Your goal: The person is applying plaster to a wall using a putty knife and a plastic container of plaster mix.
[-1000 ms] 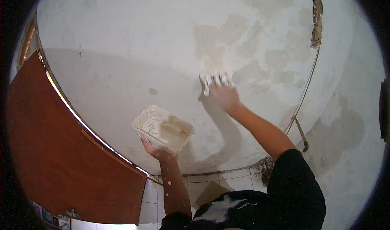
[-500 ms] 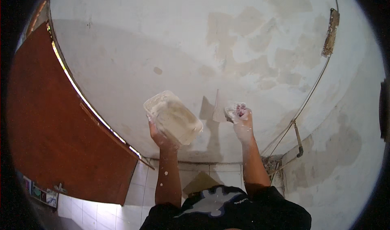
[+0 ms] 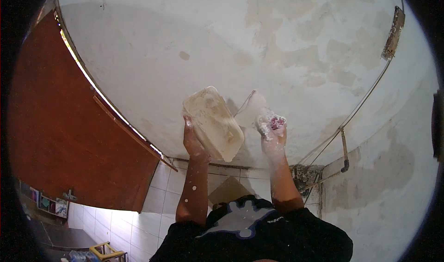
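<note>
My left hand (image 3: 193,144) grips a pale rectangular plastic tub (image 3: 216,123) by its near left side. The tub is tilted, and whitish paste coats its inside. Just to the right, my right hand (image 3: 274,144) is closed round the handle of a putty knife (image 3: 252,105). White paste is smeared over the handle and fingers. The wide, pale blade points up and left, close to the tub's right rim; whether they touch I cannot tell. Beyond both hands stands the whitish wall (image 3: 152,72) with grey-beige patches.
A reddish-brown door panel (image 3: 78,123) stands at the left. On the right are a pipe (image 3: 344,148) and a cable with a crusted wooden strip (image 3: 393,33). Below lie white floor tiles (image 3: 155,199), a brown flat piece (image 3: 228,190) and a yellow-framed stool (image 3: 106,252).
The tub has moved right and up, tilting more steeply. The putty knife's blade has turned toward the tub, and the gap between them has narrowed. The whole view has shifted slightly.
</note>
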`<state>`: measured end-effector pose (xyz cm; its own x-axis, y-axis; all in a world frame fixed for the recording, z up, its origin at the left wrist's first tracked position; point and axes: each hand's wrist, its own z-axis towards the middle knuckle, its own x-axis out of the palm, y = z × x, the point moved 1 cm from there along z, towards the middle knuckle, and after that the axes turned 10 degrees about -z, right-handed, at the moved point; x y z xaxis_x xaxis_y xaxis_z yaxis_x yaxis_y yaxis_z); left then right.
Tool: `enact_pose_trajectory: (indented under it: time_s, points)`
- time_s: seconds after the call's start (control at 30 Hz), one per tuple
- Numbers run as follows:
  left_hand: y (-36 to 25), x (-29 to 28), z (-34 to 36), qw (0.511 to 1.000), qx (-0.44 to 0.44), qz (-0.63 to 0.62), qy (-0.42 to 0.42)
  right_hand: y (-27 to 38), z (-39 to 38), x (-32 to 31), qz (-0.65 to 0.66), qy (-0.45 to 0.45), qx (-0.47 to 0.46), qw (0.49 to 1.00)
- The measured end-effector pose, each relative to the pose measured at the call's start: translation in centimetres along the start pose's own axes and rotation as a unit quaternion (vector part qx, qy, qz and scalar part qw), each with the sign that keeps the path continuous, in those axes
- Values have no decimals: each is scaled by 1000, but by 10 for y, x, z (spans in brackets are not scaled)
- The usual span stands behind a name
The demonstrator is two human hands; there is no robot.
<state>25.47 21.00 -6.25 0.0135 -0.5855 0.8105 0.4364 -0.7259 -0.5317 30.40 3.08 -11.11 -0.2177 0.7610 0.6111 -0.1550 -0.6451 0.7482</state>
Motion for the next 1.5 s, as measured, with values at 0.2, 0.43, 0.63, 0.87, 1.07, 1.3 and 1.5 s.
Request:
enact_pose_trajectory:
  time_s: [0.2, 0.43, 0.63, 0.87, 1.07, 1.3, 1.5]
  points:
    - [10, -8, -2, 998, 2, 20, -53, -30, -22, -2, -320, 5, -170, 932]
    - [14, -12, -2, 998, -30, -25, -42, -35, -18, 4, -583, 57, -248, 771]
    - [9, -23, -4, 995, 11, 40, -90, -21, -5, 14, -598, 77, -212, 769]
    - [5, -32, 1, 996, 72, 19, -48, 2, 23, -4, -351, -45, 43, 934]
    - [1, -33, 9, 984, 114, 76, -117, 9, 41, 1, -99, 26, 69, 992]
    - [-12, -26, 15, 977, 147, 87, -130, -17, 54, 30, 67, 55, 176, 981]
    - [-24, -34, 21, 974, 159, 78, -140, -45, 69, 42, 33, 116, 129, 984]
